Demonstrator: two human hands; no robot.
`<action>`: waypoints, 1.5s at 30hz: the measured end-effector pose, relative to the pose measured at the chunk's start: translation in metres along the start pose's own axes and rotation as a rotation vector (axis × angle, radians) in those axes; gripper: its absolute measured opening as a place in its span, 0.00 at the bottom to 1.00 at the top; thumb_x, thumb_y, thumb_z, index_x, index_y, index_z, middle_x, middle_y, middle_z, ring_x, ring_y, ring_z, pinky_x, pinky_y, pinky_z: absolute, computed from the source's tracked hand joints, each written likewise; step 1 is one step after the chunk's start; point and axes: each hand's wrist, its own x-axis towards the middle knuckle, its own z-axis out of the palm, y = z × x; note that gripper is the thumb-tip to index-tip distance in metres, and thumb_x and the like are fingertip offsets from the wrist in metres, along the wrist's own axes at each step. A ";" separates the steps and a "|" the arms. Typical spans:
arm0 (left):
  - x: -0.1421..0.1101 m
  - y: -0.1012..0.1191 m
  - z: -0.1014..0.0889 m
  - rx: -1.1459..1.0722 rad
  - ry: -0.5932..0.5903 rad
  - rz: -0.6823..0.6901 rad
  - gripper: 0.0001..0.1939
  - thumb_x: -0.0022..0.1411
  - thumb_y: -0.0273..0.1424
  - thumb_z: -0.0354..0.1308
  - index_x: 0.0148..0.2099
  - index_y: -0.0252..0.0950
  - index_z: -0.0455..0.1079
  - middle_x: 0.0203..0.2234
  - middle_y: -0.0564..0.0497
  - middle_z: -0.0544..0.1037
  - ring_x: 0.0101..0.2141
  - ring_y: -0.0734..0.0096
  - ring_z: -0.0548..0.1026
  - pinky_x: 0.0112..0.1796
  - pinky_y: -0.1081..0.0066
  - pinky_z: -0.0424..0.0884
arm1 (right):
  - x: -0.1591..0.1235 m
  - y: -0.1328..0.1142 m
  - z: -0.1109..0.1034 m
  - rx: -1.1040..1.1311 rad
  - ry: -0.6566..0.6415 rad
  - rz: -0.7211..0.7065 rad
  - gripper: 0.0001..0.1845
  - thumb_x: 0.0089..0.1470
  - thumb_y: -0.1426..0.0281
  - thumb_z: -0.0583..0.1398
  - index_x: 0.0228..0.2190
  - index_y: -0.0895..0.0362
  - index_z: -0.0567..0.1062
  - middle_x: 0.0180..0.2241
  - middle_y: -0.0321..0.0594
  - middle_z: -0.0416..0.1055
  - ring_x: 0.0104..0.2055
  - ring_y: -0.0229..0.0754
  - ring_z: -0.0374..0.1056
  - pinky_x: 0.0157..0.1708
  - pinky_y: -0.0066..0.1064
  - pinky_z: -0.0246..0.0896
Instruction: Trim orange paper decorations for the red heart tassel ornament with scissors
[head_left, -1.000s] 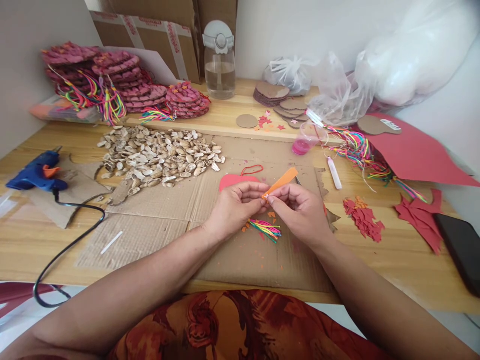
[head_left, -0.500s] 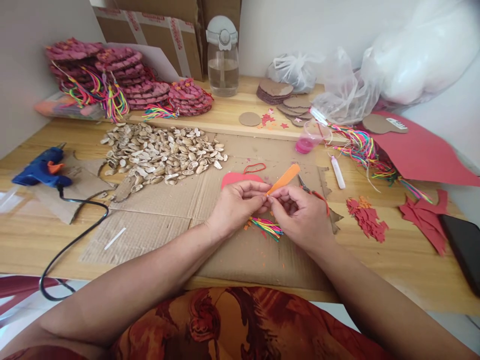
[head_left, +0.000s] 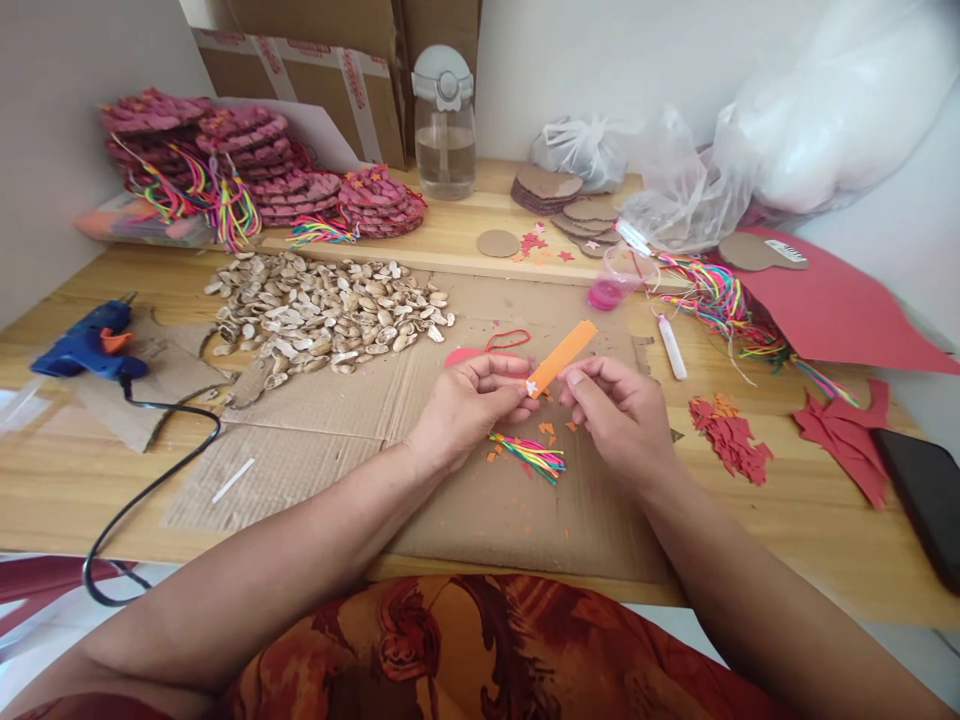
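Between the hands, the orange strip (head_left: 561, 357) is pinched by the left hand (head_left: 469, 405); the right hand (head_left: 619, 415), loosely curled and empty, hovers beside it, trimming apparently underway above bright threads (head_left: 529, 456).

Your forearms are bare, no sleeves reaching the wrists. Your left hand (head_left: 469, 405) and right hand (head_left: 622, 415) carry no gloves. Your garment (head_left: 465, 650) is orange with dark red swirling print.
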 end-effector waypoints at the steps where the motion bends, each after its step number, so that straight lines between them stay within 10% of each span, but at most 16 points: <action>1: 0.000 0.000 0.000 -0.005 -0.003 0.005 0.14 0.53 0.26 0.64 0.44 0.31 0.71 0.27 0.49 0.80 0.30 0.74 0.79 0.34 0.76 0.75 | 0.002 0.000 -0.001 0.072 0.000 0.051 0.09 0.55 0.63 0.60 0.34 0.56 0.72 0.25 0.34 0.70 0.21 0.32 0.61 0.18 0.25 0.55; 13: -0.001 0.003 0.001 0.032 -0.008 0.072 0.13 0.51 0.29 0.66 0.40 0.32 0.71 0.28 0.51 0.79 0.27 0.76 0.77 0.32 0.76 0.74 | 0.006 -0.002 -0.004 0.454 -0.164 0.367 0.20 0.46 0.62 0.67 0.39 0.55 0.68 0.29 0.35 0.71 0.22 0.32 0.64 0.16 0.23 0.55; 45: -0.003 -0.004 0.000 0.226 -0.119 0.284 0.11 0.54 0.28 0.63 0.42 0.32 0.73 0.34 0.48 0.79 0.34 0.72 0.78 0.38 0.72 0.74 | 0.001 -0.003 0.003 0.502 -0.222 0.390 0.08 0.46 0.66 0.66 0.27 0.59 0.78 0.23 0.35 0.73 0.18 0.31 0.67 0.12 0.17 0.58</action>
